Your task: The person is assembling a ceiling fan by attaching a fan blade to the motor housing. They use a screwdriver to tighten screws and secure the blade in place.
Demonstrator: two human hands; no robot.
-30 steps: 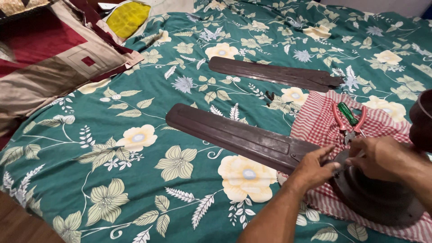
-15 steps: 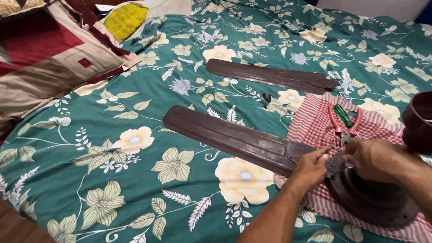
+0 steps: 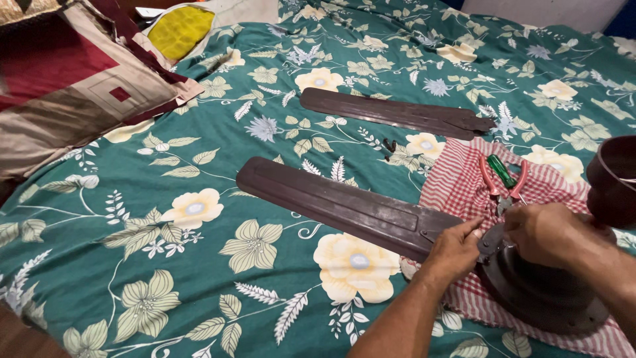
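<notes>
- The left hand (image 3: 457,248) rests with curled fingers on the root end of a dark brown ceiling fan blade (image 3: 344,205), thumb pointing toward the metal bracket where the blade meets the fan motor housing (image 3: 543,292).
- The right hand (image 3: 546,232) is curled loosely over that same joint on top of the housing; whether it grips a screw or small tool cannot be told, as its fingers hide the spot.
- The housing, round and dark brown, lies on a red-and-white checked cloth (image 3: 464,182) spread on the bed; the blade reaches out from it to the left across the bedsheet (image 3: 199,278), green with cream flowers.
- Just beyond the hands, pliers with red handles (image 3: 500,185) and a green-handled screwdriver (image 3: 501,171) lie on the cloth.
- A second, loose blade (image 3: 397,114) lies farther off, well apart, with small dark screws (image 3: 389,144) near it on the sheet.
- A dark brown cup-shaped fan cover (image 3: 613,179) sits at the right edge.
- A maroon-and-beige patchwork pillow (image 3: 73,93) and a yellow cloth (image 3: 179,30) lie at the far left.
</notes>
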